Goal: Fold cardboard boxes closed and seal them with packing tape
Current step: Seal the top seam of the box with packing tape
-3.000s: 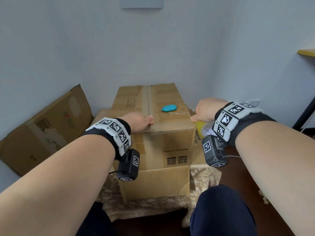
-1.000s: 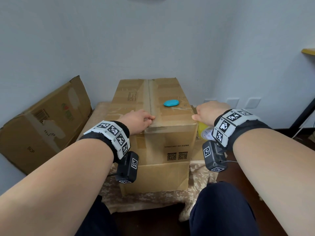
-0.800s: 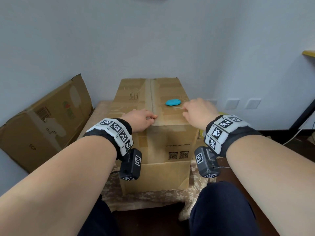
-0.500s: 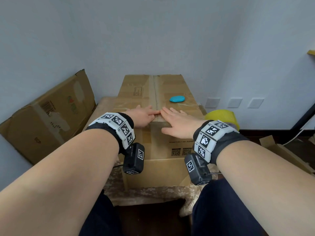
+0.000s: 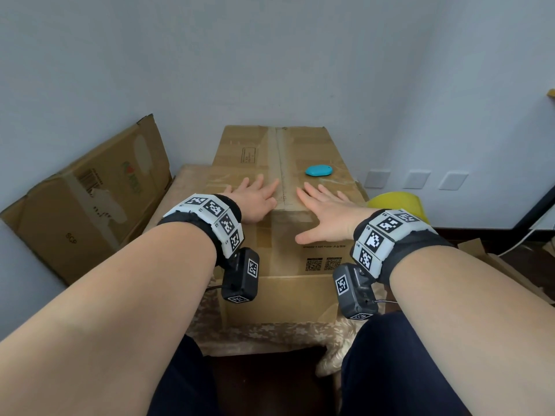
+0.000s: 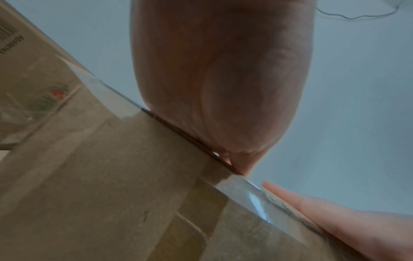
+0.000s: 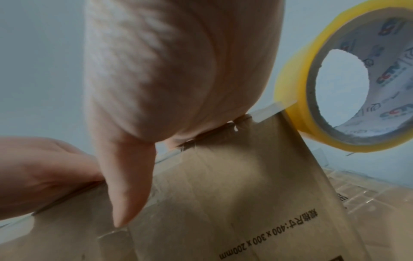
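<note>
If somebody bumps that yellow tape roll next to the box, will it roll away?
Probably a little. The yellow tape roll is a round hoop that seems to stand on edge beside the cardboard box, so a nudge would likely roll or tip it. It looks stiff, with a cardboard core, and probably light.

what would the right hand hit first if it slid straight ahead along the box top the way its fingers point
Probably the small turquoise object, which lies on the cardboard box just beyond the right hand; it looks roughly in line with the fingers, though depth is hard to judge.
</note>
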